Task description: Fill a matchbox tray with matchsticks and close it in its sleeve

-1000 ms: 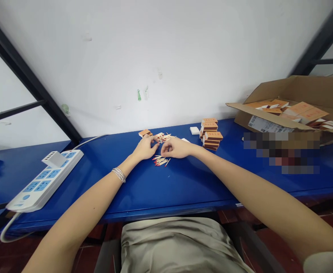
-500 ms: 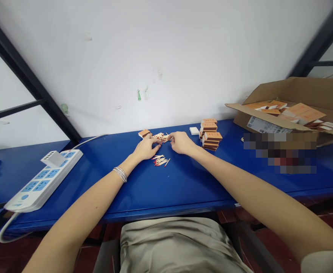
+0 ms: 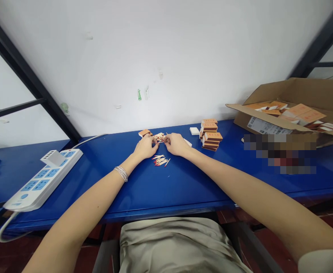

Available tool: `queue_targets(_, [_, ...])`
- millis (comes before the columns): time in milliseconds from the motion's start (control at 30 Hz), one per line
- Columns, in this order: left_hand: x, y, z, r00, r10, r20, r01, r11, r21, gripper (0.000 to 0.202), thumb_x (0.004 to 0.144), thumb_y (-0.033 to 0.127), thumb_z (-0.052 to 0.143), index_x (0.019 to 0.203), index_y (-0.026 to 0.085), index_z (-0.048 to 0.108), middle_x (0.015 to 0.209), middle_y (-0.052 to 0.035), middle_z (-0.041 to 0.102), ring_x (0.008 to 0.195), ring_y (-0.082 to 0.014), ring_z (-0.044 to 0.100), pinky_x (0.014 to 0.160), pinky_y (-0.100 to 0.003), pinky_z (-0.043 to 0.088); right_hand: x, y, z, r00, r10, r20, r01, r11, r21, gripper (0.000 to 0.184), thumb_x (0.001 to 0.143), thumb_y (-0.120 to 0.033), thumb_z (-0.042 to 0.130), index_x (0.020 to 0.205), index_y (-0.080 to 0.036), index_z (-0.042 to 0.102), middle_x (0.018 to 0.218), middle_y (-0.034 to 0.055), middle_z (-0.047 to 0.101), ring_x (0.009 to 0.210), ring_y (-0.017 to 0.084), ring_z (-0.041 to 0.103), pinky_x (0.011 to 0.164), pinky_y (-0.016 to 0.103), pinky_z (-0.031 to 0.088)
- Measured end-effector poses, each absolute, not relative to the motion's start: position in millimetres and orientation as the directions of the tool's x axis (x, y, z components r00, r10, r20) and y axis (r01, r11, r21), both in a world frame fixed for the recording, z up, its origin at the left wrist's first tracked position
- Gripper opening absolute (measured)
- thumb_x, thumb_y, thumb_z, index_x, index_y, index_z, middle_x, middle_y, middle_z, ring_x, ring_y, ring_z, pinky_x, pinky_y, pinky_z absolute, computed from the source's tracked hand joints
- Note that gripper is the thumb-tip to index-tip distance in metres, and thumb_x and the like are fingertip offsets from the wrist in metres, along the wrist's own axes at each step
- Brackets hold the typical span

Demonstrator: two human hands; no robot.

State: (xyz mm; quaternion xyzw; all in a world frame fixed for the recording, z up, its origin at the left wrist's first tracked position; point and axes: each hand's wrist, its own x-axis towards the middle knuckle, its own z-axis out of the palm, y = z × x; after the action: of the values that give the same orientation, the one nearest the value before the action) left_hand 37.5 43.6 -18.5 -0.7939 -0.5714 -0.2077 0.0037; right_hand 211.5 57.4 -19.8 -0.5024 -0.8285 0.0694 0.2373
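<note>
A loose heap of matches lies between my two hands, partly covered by them. My left hand is at the heap's left side, its fingers curled closed on matches. From the right, my right hand has thumb and fingers pinched on matches at the same heap; the exact number is hidden. A smaller pile of red-tipped matches rests on the blue table just nearer to me. Behind my left hand sits an orange matchbox. A white matchbox tray shows partly behind my right hand.
Stacked matchboxes stand to the right, beside a small white box. Farther right is an open cardboard carton holding more matchboxes. A white power strip with a cable lies on the left. The wall borders the blue table behind.
My right hand has moved left, closer to my left hand, uncovering the white tray behind it. My left hand has shifted only slightly. The smaller match pile stays put.
</note>
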Motion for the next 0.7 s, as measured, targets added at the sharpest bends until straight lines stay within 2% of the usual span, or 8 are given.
queue_targets(133, [36.6, 44.0, -18.5, 0.266, 0.906, 0.330, 0.916, -0.344, 0.208, 0.016, 0.084, 0.029, 0.051, 0.082, 0.020, 0.064, 0.092, -0.0087, 0.059, 0.088, -0.0231, 0.059, 0.081, -0.037, 0.048, 211.0, 55.5, -18.7, -0.392, 0.869, 0.302, 0.764, 0.490, -0.419, 0.016, 0.079, -0.018, 0.056, 0.087, -0.017, 0.070, 0.088, 0.0072, 0.071, 0.079, 0.018, 0.063, 0.072, 0.026, 0.044])
queue_targets(267, [35.8, 45.0, -18.9, 0.259, 0.908, 0.329, 0.914, -0.341, 0.222, 0.017, 0.085, 0.029, 0.050, 0.084, 0.019, 0.063, 0.092, -0.0094, 0.060, 0.085, -0.0224, 0.059, 0.078, -0.036, 0.048, 211.1, 53.9, -17.8, -0.375, 0.881, 0.289, 0.756, 0.471, -0.455, 0.014, 0.077, -0.018, 0.059, 0.084, -0.018, 0.072, 0.084, 0.0073, 0.072, 0.079, 0.020, 0.065, 0.073, 0.027, 0.046])
queue_targets(367, [35.9, 44.2, -18.7, 0.238, 0.902, 0.361, 0.893, -0.349, 0.284, 0.017, 0.086, 0.029, 0.050, 0.083, 0.017, 0.062, 0.090, -0.0090, 0.062, 0.086, -0.0215, 0.059, 0.079, -0.035, 0.048, 211.1, 54.2, -18.4, -0.356, 0.887, 0.295, 0.734, 0.460, -0.499, 0.016, 0.080, -0.024, 0.058, 0.084, -0.019, 0.074, 0.083, 0.0071, 0.073, 0.080, 0.021, 0.067, 0.075, 0.028, 0.047])
queue_targets(533, [38.0, 39.5, -16.7, 0.158, 0.916, 0.369, 0.829, -0.326, 0.454, 0.015, 0.085, 0.028, 0.053, 0.083, 0.017, 0.063, 0.084, -0.0059, 0.064, 0.078, -0.0180, 0.058, 0.077, -0.033, 0.048, 210.1, 55.3, -18.7, -0.255, 0.903, 0.346, 0.642, 0.426, -0.637, 0.024, 0.083, -0.034, 0.057, 0.086, -0.019, 0.076, 0.090, 0.0080, 0.074, 0.090, 0.022, 0.068, 0.077, 0.028, 0.048])
queue_targets(633, [38.9, 38.9, -17.3, 0.177, 0.909, 0.377, 0.781, -0.363, 0.508, 0.018, 0.085, 0.032, 0.053, 0.082, 0.016, 0.063, 0.079, -0.0046, 0.062, 0.072, -0.0165, 0.056, 0.070, -0.031, 0.047, 209.1, 50.8, -14.0, -0.213, 0.906, 0.367, 0.579, 0.420, -0.699, 0.022, 0.081, -0.032, 0.059, 0.084, -0.018, 0.075, 0.084, 0.0067, 0.074, 0.080, 0.020, 0.069, 0.075, 0.026, 0.049])
queue_targets(700, [38.6, 39.4, -18.5, 0.246, 0.878, 0.410, 0.734, -0.446, 0.512, 0.020, 0.085, 0.034, 0.053, 0.082, 0.016, 0.063, 0.076, -0.0038, 0.060, 0.068, -0.0149, 0.054, 0.065, -0.029, 0.046, 209.1, 45.4, -9.1, -0.227, 0.912, 0.342, 0.532, 0.410, -0.741, 0.022, 0.081, -0.032, 0.059, 0.086, -0.017, 0.074, 0.076, 0.0053, 0.073, 0.066, 0.016, 0.066, 0.067, 0.025, 0.050])
